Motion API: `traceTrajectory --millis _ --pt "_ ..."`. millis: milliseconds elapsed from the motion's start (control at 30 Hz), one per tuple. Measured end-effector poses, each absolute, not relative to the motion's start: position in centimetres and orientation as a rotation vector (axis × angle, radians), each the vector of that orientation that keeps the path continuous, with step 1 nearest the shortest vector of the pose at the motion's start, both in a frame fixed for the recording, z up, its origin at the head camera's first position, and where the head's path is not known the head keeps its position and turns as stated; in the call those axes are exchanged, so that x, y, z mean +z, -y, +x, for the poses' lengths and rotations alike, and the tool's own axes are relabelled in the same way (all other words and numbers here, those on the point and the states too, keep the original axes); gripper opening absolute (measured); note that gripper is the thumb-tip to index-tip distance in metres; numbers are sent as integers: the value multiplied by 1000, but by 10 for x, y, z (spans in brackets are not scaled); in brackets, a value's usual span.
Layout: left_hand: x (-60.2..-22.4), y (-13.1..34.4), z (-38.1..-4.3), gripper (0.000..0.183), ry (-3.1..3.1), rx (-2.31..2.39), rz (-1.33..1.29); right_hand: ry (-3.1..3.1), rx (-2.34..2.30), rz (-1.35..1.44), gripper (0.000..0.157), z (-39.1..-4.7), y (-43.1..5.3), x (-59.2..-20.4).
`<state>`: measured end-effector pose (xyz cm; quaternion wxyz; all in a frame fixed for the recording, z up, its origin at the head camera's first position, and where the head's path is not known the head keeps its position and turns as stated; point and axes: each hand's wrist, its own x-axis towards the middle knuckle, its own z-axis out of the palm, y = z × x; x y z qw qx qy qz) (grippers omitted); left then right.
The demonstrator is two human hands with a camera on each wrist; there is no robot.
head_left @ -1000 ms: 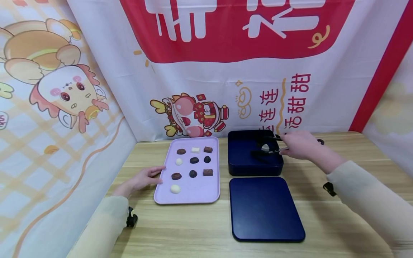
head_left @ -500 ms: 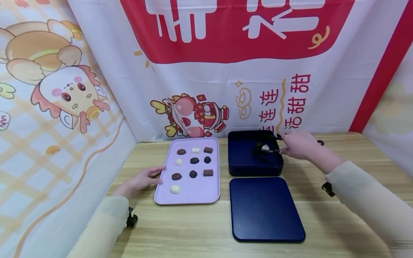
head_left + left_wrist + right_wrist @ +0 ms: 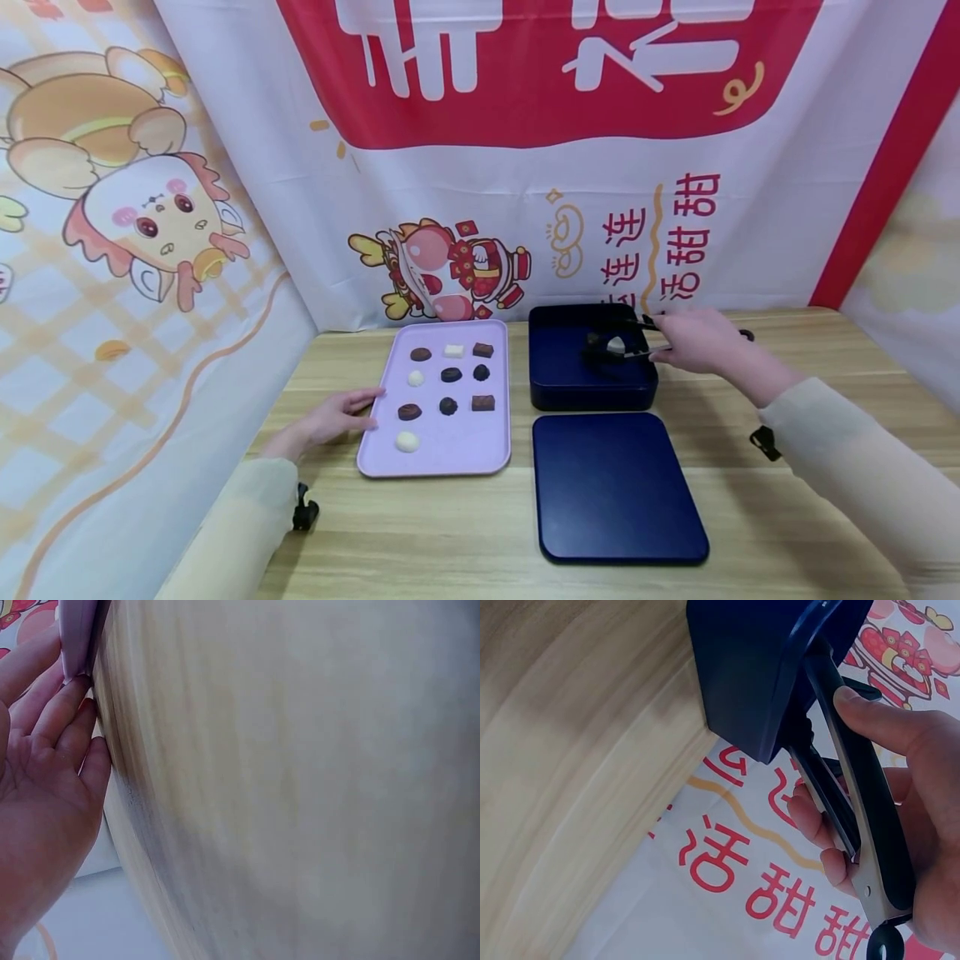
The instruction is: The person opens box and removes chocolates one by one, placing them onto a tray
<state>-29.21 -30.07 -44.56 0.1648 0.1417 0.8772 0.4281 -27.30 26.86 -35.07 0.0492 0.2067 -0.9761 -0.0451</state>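
My right hand (image 3: pixel 701 340) grips a pair of black-and-metal tongs (image 3: pixel 870 795), thumb on one arm and fingers around the other. The tongs reach into the dark blue box (image 3: pixel 592 397), where a white chocolate (image 3: pixel 616 345) lies by their tips. Dark shapes beside it are hard to make out against the box. At the left, my left hand (image 3: pixel 337 415) touches the edge of the lilac tray (image 3: pixel 457 458) with fairly straight fingers. On the tray sit several chocolates, among them a white one (image 3: pixel 407 442), a brown block (image 3: pixel 483 403) and a dark oval (image 3: pixel 451 375).
A flat dark blue lid (image 3: pixel 618 487) lies on the wooden table (image 3: pixel 420 533) in front of the box. Behind the tray and box hangs a printed cloth (image 3: pixel 315 242), with another printed cloth (image 3: pixel 150 350) on the left.
The tongs' tips have shifted slightly inside the box, and a dark shape now shows left of the white chocolate. My left hand stays on the tray's edge.
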Motion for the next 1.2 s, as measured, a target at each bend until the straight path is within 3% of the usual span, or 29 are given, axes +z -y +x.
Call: traceTrajectory --millis 133,300,500,800,1200 --pt "-445 301 -293 64 -2498 1221 407 2940 -118 651 50 -271 -268 -354" --pt "-445 300 -292 64 -2501 1219 408 2925 -101 682 32 -271 -267 -357" --pt "-445 300 -292 63 -2496 1227 401 2927 -68 699 25 -272 -269 -359" --pt "-446 300 -292 64 -2485 1240 398 2873 -57 724 25 -271 -270 -363" --pt "-445 300 -291 63 -2483 1236 380 2855 -27 713 49 -263 -271 -358"
